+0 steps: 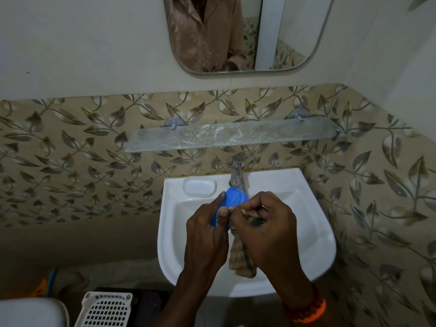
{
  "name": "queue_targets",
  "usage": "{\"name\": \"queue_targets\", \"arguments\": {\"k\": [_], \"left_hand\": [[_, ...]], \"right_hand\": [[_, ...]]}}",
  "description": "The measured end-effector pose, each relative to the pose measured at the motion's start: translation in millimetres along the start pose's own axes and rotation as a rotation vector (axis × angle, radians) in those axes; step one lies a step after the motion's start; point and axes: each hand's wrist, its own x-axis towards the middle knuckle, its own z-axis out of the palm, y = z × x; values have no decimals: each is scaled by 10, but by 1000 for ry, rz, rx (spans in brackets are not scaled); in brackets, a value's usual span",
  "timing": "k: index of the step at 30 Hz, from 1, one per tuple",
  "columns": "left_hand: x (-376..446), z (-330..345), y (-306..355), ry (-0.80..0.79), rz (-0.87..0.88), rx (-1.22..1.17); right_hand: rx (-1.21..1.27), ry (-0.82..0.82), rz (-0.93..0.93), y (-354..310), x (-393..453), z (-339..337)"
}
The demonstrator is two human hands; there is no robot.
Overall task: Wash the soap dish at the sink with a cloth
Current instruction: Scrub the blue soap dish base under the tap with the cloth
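Scrubbing step, judged to be under way: the person is holding the blue soap dish (232,204) over the bowl of the white sink (313,234), just in front of the tap (238,172), and is bringing the cloth (241,256) against its near edge.

Left hand (207,234): it is gripping the dish from the left side, thumb lying across the near rim and fingers curling behind, so the grip is clamped on the dish. The dish is tilting, its far end rising toward the tap.

Right hand (266,220): it is bunching the upper end of the brown patterned cloth, fingers curled tight round it, fingertips meeting the left thumb at the dish rim. The rest of the cloth is hanging down between the two wrists toward the front lip of the sink. An orange bead bracelet (306,310) is sitting on this wrist.

Water: whether any is running from the tap cannot be told.

Next move, as a judgement: the right hand is needing to press the bunched cloth into the dish and rub across it while the left is holding it steady and turning it to expose each face.

Also present: glass shelf (231,135) above the tap, mirror (236,34) on the wall, white basket (106,310) at lower left.
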Motion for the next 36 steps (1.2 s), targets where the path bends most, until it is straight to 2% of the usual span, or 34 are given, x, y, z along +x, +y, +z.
{"name": "queue_targets", "arguments": {"k": [6,11,15,18,23,28,31,36], "left_hand": [[-2,-36,-12,23,4,109],[-1,-89,27,18,42,117],[-19,-106,7,12,68,156],[-32,-132,-9,28,100,170],[-8,-196,-2,34,119,176],[-43,-170,34,26,133,182],[-29,-173,55,40,127,198],[37,-208,63,22,150,239]], "right_hand": [[41,36,159,26,71,-53],[89,-80,201,-36,-177,10],[111,-16,249,-39,19,-62],[150,16,254,-56,110,-163],[163,-102,272,-111,-103,-130],[141,-60,217,-110,74,-233],[161,-127,243,-150,-76,-152],[131,-106,281,-85,-88,-68]]}}
